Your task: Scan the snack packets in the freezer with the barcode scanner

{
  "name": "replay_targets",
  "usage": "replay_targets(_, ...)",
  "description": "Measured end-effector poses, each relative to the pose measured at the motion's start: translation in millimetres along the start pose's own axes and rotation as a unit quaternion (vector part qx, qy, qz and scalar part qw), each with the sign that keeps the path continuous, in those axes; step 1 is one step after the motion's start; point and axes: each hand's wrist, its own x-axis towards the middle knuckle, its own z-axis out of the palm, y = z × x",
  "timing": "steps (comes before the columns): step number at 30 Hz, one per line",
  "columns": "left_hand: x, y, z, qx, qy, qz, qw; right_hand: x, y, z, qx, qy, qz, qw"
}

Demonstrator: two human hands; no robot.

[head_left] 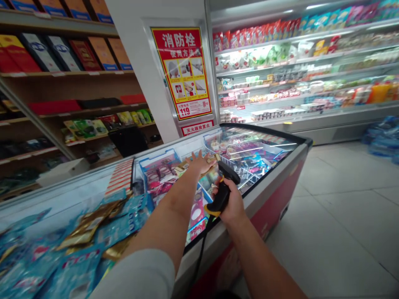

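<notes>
My right hand (233, 201) is wrapped round the handle of a black and yellow barcode scanner (222, 195). The scanner's head tilts up towards my left hand, and its black cable (202, 249) hangs down over the freezer's near edge. With the arm stretched out over the chest freezer (294, 166), my left hand (200, 162) has its fingers spread. Below it are frozen goods in blue and white baskets (160, 155). A small tan package lies by the left thumb; whether they touch I cannot tell.
Blue and gold packets (121, 224) fill the freezer's left part. A sliding glass lid (264, 143) covers its right part. Behind stand shelves of boxes (59, 52), a pillar with a red fire-hydrant poster (183, 74) and a lit refrigerated display (299, 79). Blue bottle packs (385, 137) sit on the floor.
</notes>
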Motion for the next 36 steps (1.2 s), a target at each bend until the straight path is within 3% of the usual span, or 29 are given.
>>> replay_targets(4, 8, -15, -1, -0.007, -0.037, -0.022, 0.999, -1, -1, 1, 0.005, -0.003, 0.008, 1.0)
replay_targets(8, -11, -29, -3, 0.022, -0.021, 0.035, 0.999, 0, 0, 0, -0.009, 0.015, 0.006, 1.0)
replay_targets(15, -112, -56, 4, 0.037, 0.035, 0.072, 0.996, 2, 4, 5, -0.061, 0.087, -0.053, 0.993)
replay_targets(19, -160, -76, 1, 0.035, 0.049, 0.116, 0.991, 1, 7, 7, -0.129, 0.062, -0.023, 0.989)
replay_targets(21, -170, -86, -1, 0.029, 0.06, 0.085, 0.994, -1, 10, 8, -0.179, 0.061, 0.015, 0.982)
replay_targets(25, -173, -89, 1, 0.005, 0.04, -0.042, 0.998, -11, 25, 10, -0.199, 0.052, 0.049, 0.977)
replay_targets(30, -184, -63, 12, -0.008, 0.118, -0.031, 0.993, -24, 47, 12, -0.183, 0.032, 0.056, 0.981)
replay_targets(36, -196, -57, 0, -0.043, 0.108, -0.092, 0.989, -31, 53, 9, -0.153, 0.038, 0.012, 0.987)
